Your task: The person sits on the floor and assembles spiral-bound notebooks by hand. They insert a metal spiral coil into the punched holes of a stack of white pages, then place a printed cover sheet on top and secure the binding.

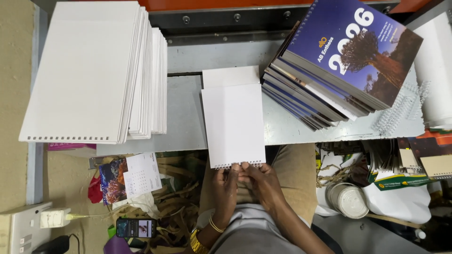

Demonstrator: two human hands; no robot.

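1. The left hand and right hand meet at the near edge of a white page block, fingertips pinching the wire coil that runs along that edge.
2. The two hands sit side by side, touching each other, with fingers curled onto the coil rather than spread.
3. The white page block lies on the grey metal work table, its near end overhanging the table edge above the person's lap.
4. To the left, a tall stack of punched white boards rests on the table.
5. To the right, a fanned pile of blue-covered calendars leans beside the block, with loose wire coils just past it.
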